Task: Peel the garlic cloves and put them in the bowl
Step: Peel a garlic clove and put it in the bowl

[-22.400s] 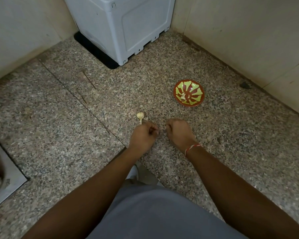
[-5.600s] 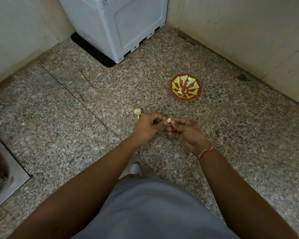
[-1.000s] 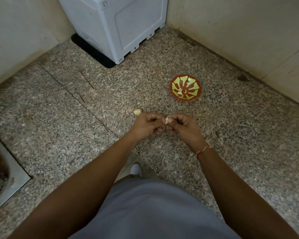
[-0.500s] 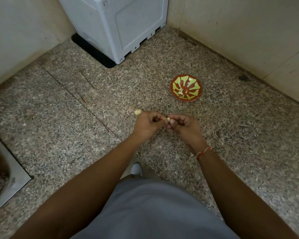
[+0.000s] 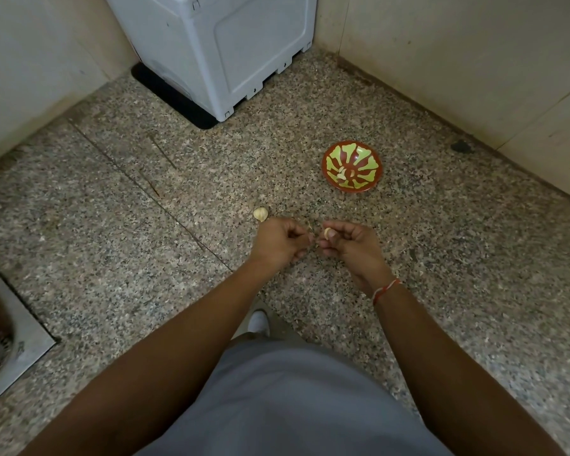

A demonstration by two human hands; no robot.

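Both hands have drawn slightly apart: right hand (image 5: 346, 243) pinches the garlic clove (image 5: 327, 232), left hand (image 5: 282, 241) curled on a wisp of skin (barely visible). Beyond the right hand's grip sits the bowl (image 5: 351, 166); garlic bulb (image 5: 260, 213) just beside the left.

A speckled stone floor (image 5: 119, 258) is seen, made of big slabs with thin lines between them. A red and green bowl (image 5: 351, 166) is set on it near the right wall, and a few pale garlic cloves (image 5: 343, 174) are held inside (how many cannot be told). A garlic bulb (image 5: 260, 213) is laid on the floor, well apart from the bowl. A white machine (image 5: 231, 44) is stood in the far corner on a black mat (image 5: 168, 93). A metal drain plate (image 5: 14, 340) is set into the floor at the left edge.
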